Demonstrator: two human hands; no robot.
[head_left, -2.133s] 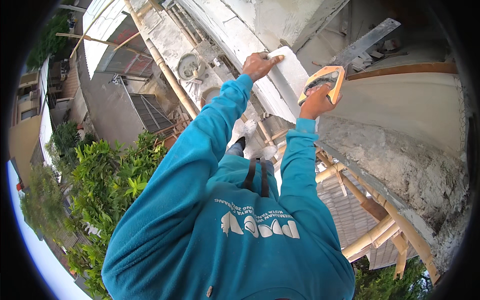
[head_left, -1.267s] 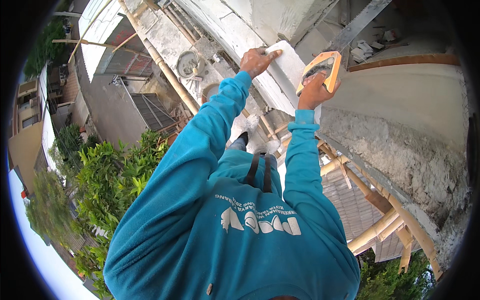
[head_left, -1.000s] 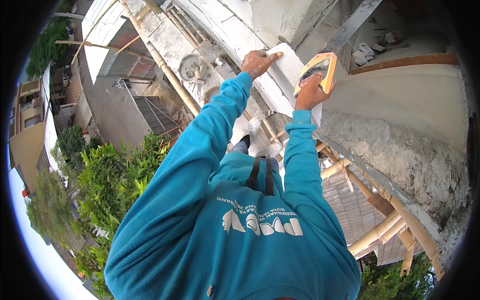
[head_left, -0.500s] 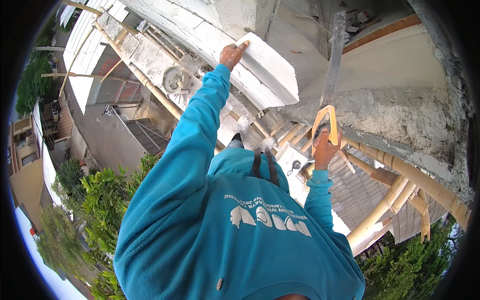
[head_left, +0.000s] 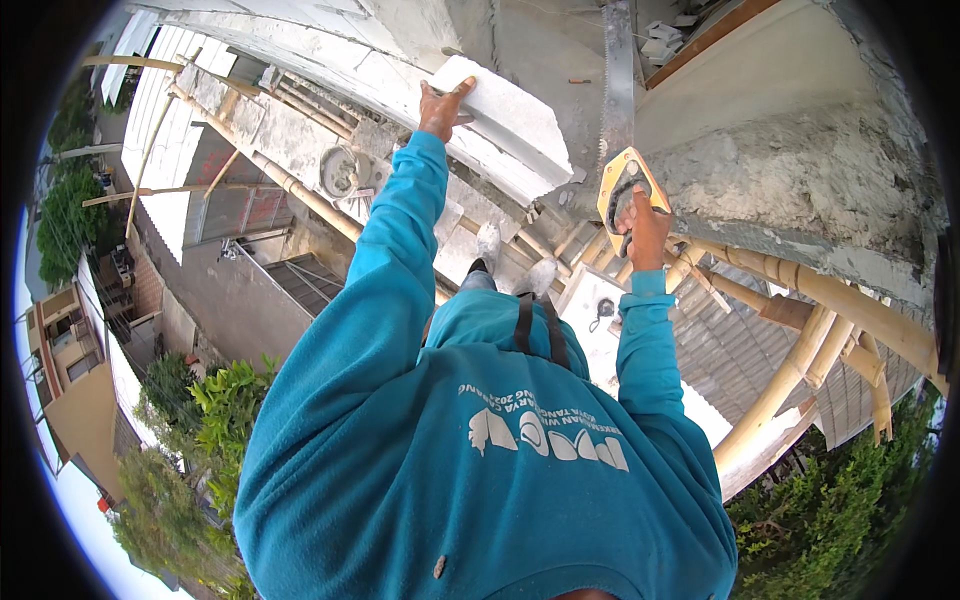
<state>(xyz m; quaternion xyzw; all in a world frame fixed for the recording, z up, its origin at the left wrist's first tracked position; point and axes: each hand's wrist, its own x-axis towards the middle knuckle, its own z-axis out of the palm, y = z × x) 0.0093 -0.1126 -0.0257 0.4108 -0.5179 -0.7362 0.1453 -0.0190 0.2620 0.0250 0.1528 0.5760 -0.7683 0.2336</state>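
Note:
My left hand (head_left: 440, 106) grips the upper left end of a white lightweight block (head_left: 505, 130) lying along a pale, rough ledge, thumb on its top face. My right hand (head_left: 645, 225) is closed on the yellow handle (head_left: 632, 182) of a handsaw, to the right of the block. The saw's long toothed blade (head_left: 618, 75) points away from me, beside the block and apart from it. Both arms are in teal sleeves.
My booted feet (head_left: 485, 250) stand high on bamboo scaffolding (head_left: 830, 300) with boards. A bucket (head_left: 345, 172) and tools rest on the left ledge. A rough concrete wall (head_left: 770, 200) curves at the right. Corrugated roofs (head_left: 720, 350), houses and trees lie below.
The saw has been drawn back and right, off the block, its blade swinging from diagonal to upright in the picture. My left hand stays on the block; the view has shifted.

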